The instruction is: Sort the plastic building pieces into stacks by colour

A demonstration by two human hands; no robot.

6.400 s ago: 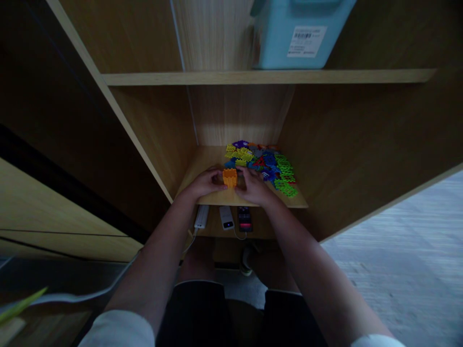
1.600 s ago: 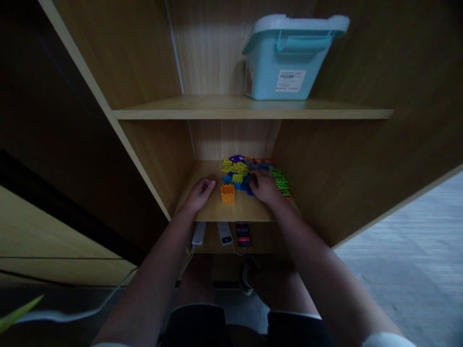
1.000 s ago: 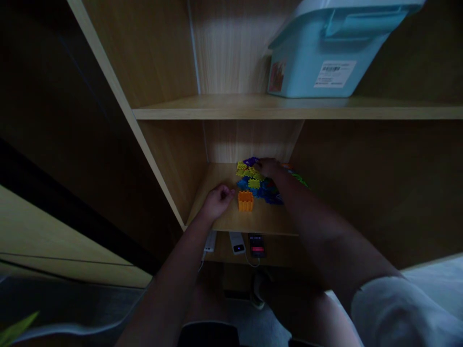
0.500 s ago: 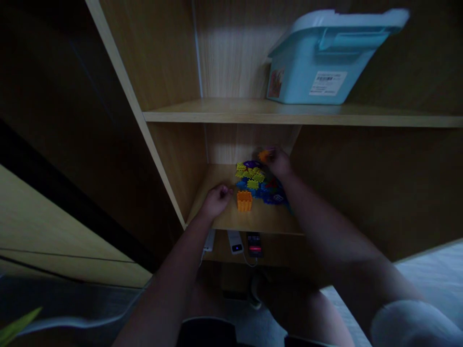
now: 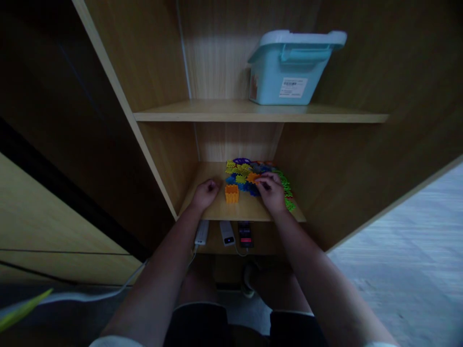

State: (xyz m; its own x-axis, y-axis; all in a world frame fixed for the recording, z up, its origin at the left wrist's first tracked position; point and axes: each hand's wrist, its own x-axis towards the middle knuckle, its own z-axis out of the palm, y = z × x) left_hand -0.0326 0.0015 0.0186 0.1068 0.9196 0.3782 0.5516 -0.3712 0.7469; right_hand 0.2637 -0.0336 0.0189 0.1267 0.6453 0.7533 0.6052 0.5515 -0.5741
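Note:
My right hand (image 5: pixel 272 192) pinches an orange interlocking toy piece (image 5: pixel 252 178) with notched edges, low over the pile. Beneath and around it lies a spread of similar pieces: yellow pieces (image 5: pixel 241 169), blue pieces (image 5: pixel 250 188), a purple piece (image 5: pixel 241 161) and green pieces (image 5: pixel 285 182) at the right, partly behind my hand. An orange open-topped box (image 5: pixel 231 193) built of such pieces stands on the shelf in front of the pile. Left of that box, not touching it, my left hand (image 5: pixel 206 193) rests with curled fingers; what they hold, if anything, is hidden.
A light blue lidded storage bin (image 5: pixel 285 72) stands on the upper shelf (image 5: pixel 217 117). Below the working shelf (image 5: pixel 213 209) lie a white power bank (image 5: pixel 227 233) with a cable, another white device (image 5: pixel 201 233) and a dark phone (image 5: pixel 245 233). Cabinet walls enclose both sides.
My right hand has come from the back of the pile toward the front, carrying the orange piece. The camera view has shifted, and the green pieces now show. My left hand stays beside the box.

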